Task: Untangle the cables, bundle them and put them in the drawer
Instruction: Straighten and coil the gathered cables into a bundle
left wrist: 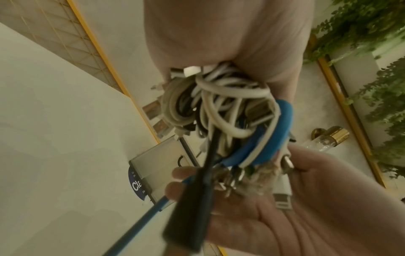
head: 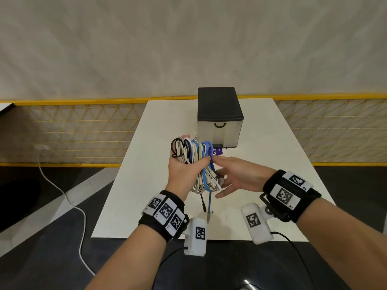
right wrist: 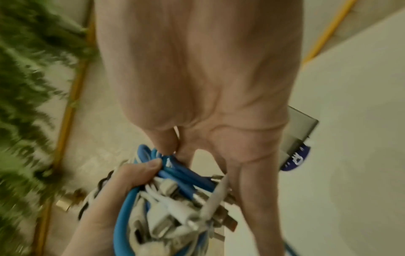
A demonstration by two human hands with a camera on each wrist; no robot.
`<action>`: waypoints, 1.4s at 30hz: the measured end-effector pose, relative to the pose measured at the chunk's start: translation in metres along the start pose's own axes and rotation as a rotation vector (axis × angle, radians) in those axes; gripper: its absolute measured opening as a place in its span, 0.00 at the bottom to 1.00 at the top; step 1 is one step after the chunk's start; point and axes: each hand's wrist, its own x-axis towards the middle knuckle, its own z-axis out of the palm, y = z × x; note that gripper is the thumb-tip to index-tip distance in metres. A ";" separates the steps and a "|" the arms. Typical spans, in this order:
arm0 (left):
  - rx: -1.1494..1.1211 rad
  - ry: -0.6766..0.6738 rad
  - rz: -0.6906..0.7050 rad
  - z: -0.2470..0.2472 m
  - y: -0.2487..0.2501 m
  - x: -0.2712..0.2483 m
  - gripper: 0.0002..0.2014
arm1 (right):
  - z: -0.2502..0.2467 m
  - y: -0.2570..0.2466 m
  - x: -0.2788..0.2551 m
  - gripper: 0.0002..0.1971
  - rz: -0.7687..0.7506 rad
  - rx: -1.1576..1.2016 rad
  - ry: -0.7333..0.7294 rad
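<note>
My left hand (head: 184, 168) grips a looped bundle of white, blue and black cables (head: 194, 155) above the white table (head: 272, 164). Thumb and fingers wrap round its middle. Plug ends hang below the fist, and a black lead (head: 203, 203) and a blue lead (head: 210, 203) dangle towards the table. My right hand (head: 232, 176) is open beside the bundle, palm cupped under the plugs, fingertips touching the blue cable (right wrist: 175, 171). The small drawer unit (head: 219, 118), black-topped with a translucent front, stands behind, its drawer closed. The left wrist view shows the bundle (left wrist: 230, 112) close up.
A purple round sticker (head: 216, 152) lies at the foot of the drawer unit. A yellow mesh fence (head: 73, 130) runs behind the table. A white cord (head: 62, 191) trails over the dark floor to the left. Green plants (left wrist: 372, 34) show in the wrist views.
</note>
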 end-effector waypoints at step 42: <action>0.349 -0.364 0.037 0.032 -0.018 0.032 0.50 | -0.031 0.007 -0.001 0.46 -0.375 0.276 0.315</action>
